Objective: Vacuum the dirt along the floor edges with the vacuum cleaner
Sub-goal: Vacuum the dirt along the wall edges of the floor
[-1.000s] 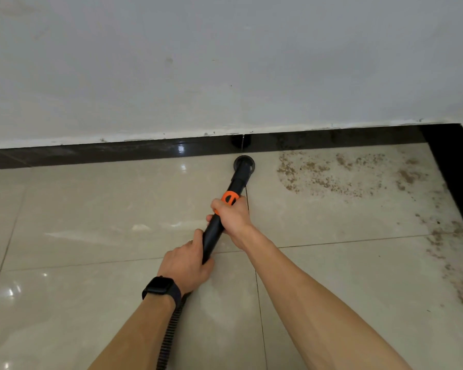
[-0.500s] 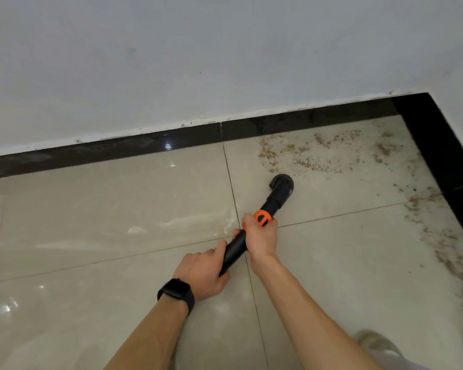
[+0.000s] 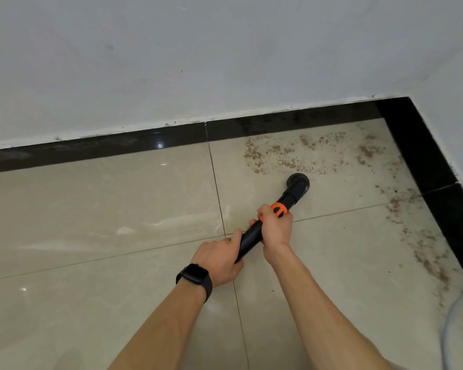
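Head view. The floor along the black skirting left of the grout line is seen clean, so the job is judged partly done. Brown dirt is left toward the corner and down the right edge.

The black vacuum tube is gripped by both hands. The left hand is wrapped round its rear, the right hand curled behind the orange collar. The round nozzle is set on the tile at the patch's near rim.
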Demonstrator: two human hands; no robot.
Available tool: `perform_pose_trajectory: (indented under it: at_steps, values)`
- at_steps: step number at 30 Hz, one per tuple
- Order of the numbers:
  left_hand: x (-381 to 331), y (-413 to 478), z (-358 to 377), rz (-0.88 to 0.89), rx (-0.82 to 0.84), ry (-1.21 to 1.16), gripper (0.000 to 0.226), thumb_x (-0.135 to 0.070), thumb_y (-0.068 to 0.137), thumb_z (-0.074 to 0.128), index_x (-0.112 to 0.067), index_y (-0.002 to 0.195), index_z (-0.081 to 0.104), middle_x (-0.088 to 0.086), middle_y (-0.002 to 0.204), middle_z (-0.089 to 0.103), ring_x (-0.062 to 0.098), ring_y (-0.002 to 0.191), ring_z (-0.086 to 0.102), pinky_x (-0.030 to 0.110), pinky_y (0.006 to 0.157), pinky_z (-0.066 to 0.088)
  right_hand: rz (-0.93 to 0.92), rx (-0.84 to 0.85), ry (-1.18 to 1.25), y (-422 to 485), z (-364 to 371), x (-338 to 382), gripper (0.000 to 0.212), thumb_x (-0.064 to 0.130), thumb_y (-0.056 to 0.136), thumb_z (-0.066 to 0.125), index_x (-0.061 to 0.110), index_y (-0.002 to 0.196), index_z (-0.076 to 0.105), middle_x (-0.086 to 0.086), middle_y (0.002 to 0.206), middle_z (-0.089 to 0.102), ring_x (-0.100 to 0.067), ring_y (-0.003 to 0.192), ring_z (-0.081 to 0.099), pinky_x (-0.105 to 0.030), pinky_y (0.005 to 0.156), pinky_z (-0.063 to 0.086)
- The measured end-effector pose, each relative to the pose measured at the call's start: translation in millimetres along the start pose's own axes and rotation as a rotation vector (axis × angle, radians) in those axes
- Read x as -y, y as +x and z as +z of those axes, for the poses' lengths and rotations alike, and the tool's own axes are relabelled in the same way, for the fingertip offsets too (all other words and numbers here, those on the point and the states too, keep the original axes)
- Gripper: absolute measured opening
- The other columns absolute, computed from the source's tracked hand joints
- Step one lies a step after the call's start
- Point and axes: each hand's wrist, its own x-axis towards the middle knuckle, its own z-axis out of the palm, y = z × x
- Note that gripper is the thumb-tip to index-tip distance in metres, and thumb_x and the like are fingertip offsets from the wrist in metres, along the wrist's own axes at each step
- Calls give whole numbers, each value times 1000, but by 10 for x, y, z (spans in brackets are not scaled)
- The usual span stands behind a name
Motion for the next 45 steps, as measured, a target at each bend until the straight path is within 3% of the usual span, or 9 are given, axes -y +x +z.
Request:
perform_pose_trajectory:
  at_steps: [5, 13, 16, 20, 30, 38, 45]
  values:
    - [283, -171, -11, -80, -36, -49, 37, -37, 94, 50, -20, 123, 33, 2, 102, 65, 28, 82, 65, 34, 66, 49, 30, 119, -6, -133, 271, -86, 37, 9, 91, 65, 10, 122, 44, -8, 88, 59, -17, 57, 68, -39, 69, 62]
    - [542, -418, 22, -197, -38, -51, 37, -39, 95, 51, -22, 121, 31, 0, 100, 64, 25, 79, 65, 32, 62, 46, 77, 261, -21, -268, 594, -255, 36, 7, 90, 66, 13, 117, 43, -9, 87, 58, -22, 59, 67, -52, 78, 62]
    - [530, -395, 9, -212, -52, -47, 37, -38, 95, 51, -21, 121, 31, 1, 101, 64, 25, 80, 65, 31, 60, 41, 74, 283, -49, -222, 633, -226, 34, 7, 89, 67, 14, 113, 43, -9, 85, 58, -22, 58, 66, -55, 81, 61]
    - [467, -316, -12, -219, -83, -41, 35, -36, 95, 51, -19, 120, 32, 1, 101, 64, 26, 79, 65, 31, 59, 39, 57, 316, -82, -133, 627, -125, 33, 6, 89, 66, 13, 113, 44, -9, 86, 57, -19, 55, 65, -47, 76, 62]
    - [333, -100, -25, -259, -141, -57, 33, -35, 97, 49, -19, 121, 33, 3, 103, 63, 27, 79, 65, 34, 61, 46, 47, 348, -127, 116, 627, 39, 33, 7, 85, 67, 12, 112, 48, -10, 81, 56, -23, 59, 66, -37, 65, 59]
    - [326, 16, -38, -291, -174, -47, 34, -35, 98, 48, -19, 124, 33, 2, 103, 63, 27, 80, 67, 38, 69, 56, 31, 376, -121, 215, 704, 111, 33, 5, 85, 67, 11, 110, 48, -8, 76, 56, -23, 59, 65, -36, 64, 58]
    - [332, 136, -116, -318, -189, -17, 31, -32, 100, 45, -16, 124, 34, 3, 103, 62, 27, 81, 67, 33, 61, 45, 36, 386, -143, 329, 820, 205, 36, 6, 83, 67, 10, 115, 50, -8, 76, 57, -21, 58, 66, -36, 62, 59]
